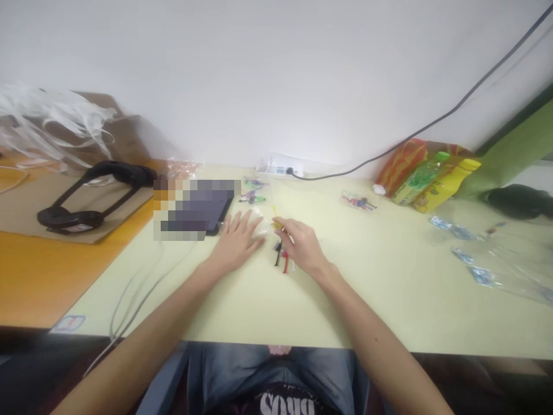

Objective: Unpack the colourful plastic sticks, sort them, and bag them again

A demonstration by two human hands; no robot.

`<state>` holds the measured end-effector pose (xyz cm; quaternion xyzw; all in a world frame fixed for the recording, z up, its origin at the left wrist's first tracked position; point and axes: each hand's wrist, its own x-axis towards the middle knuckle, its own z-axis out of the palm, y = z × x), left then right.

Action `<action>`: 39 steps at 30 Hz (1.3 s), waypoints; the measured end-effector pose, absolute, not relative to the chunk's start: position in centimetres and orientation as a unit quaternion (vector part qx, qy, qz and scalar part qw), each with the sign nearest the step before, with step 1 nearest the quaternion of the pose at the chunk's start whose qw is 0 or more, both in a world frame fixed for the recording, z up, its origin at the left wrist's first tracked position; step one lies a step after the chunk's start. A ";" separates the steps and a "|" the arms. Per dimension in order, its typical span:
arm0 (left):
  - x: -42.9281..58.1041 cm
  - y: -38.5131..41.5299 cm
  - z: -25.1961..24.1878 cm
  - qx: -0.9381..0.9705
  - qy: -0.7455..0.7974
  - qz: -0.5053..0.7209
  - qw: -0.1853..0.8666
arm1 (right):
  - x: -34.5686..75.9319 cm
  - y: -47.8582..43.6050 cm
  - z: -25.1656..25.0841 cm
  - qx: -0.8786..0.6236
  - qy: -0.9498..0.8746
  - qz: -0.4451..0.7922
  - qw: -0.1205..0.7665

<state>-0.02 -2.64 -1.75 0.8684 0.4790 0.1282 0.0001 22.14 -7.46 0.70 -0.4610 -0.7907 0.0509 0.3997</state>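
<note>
My left hand (237, 241) lies with its fingers spread on a clear plastic bag (259, 219), beside the dark tablet. My right hand (300, 242) pinches a thin yellow piece (275, 214) between thumb and fingertips, just right of the bag. Partly under that hand, small black (277, 255), red (286, 263) and white (294, 264) pieces lie on the pale table. Behind my left hand are small bagged colourful pieces (253, 197).
A tablet (201, 204) and cables are on the left, with a black headset-like frame (97, 196) farther left. Another colourful bundle (358, 201), a green bottle (421, 178), a yellow pack (447, 184) and plastic bags (481, 275) are on the right.
</note>
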 end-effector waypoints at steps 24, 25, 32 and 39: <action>-5.1 -10.5 -3.8 0.867 0.480 0.120 -0.061 | 17.0 -11.7 0.4 -0.369 -0.894 0.166 0.192; -5.1 -10.7 -3.7 0.870 0.476 0.116 -0.065 | 17.0 -11.6 0.3 -0.367 -0.896 0.163 0.191; -5.1 -12.0 -3.3 0.879 0.465 0.077 -0.072 | 16.7 -11.6 0.3 -0.355 -0.900 0.140 0.212; -5.8 -12.3 -2.9 0.880 0.467 0.066 -0.056 | 16.6 -11.8 0.7 -0.402 -0.890 0.159 0.147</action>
